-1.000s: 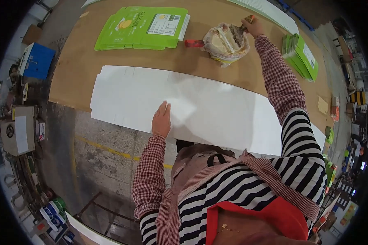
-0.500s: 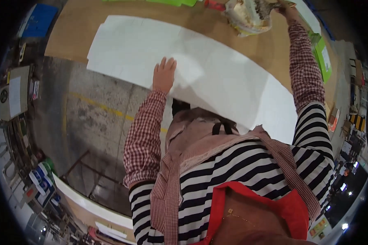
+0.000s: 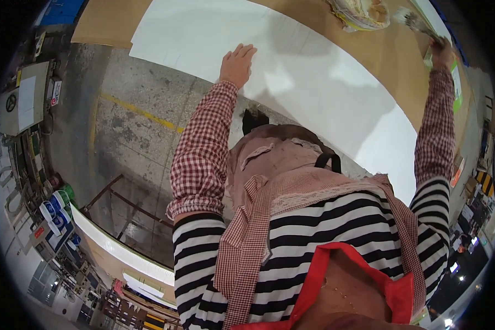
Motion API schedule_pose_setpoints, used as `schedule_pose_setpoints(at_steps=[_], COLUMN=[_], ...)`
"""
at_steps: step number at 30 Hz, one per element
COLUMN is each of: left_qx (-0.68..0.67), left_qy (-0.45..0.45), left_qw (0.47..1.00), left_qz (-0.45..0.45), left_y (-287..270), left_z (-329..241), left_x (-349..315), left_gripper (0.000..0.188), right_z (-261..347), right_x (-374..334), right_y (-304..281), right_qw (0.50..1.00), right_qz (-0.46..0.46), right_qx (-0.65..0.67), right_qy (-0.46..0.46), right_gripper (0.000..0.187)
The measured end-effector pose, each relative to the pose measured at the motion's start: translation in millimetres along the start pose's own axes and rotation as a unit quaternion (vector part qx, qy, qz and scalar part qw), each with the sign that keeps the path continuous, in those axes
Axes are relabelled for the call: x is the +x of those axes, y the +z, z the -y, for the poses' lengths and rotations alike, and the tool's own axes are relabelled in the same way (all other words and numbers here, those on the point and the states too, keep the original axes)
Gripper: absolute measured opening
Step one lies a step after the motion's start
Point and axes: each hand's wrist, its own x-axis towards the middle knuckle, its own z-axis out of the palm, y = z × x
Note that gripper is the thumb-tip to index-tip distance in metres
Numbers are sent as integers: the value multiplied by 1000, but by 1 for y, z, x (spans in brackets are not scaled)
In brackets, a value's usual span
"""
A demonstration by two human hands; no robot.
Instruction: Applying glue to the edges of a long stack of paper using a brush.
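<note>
Brush (image 3: 417, 23) shifted right, clear of partly cropped far tub (image 3: 364, 24). Right hand (image 3: 442, 55) grips it, fingers blurred. Left hand (image 3: 237, 66) flat on white sheet (image 3: 319, 69), fingers slightly parted.

The right hand (image 3: 441, 53) drew the brush (image 3: 415, 21) — clear of the tub (image 3: 368, 24).

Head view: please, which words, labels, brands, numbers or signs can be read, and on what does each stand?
No text reads clearly.
White sheet under the left hand: no print shows.
Label on green carton by the right hand: too small.
Round mark on grey box, far left: no readable word.
Red mark on small box beside it: too small.
</note>
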Motion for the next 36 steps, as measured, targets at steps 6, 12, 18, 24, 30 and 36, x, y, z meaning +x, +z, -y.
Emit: schedule_pose_setpoints(at_steps=[6, 12, 18, 24, 30, 36], left_qx=[-26, 106, 129, 105, 138, 147], left_qy=[-18, 72, 38, 35, 11, 43], left_qw=[999, 987, 989, 994, 990, 988], left_qz=[13, 98, 58, 4, 37, -24], left_y=[-7, -17, -3, 14, 17, 18], left_z=[9, 2, 2, 13, 16, 22], left_x=[-4, 3, -15, -12, -8, -9], left_gripper=[46, 53, 56, 64, 65, 59], right_z=[4, -23, -95, -133, -145, -84], right_x=[-96, -229, -339, -348, -341, -379], right_y=[-18, 47, 157, 248, 175, -23], right_qw=[952, 944, 954, 913, 892, 866], right_qz=[196, 210, 251, 335, 313, 234], right_qx=[197, 205, -81, -230, -318, -441], right_qy=[127, 152, 140, -40, -68, 15], right_gripper=[31, 36, 12, 10, 11, 9])
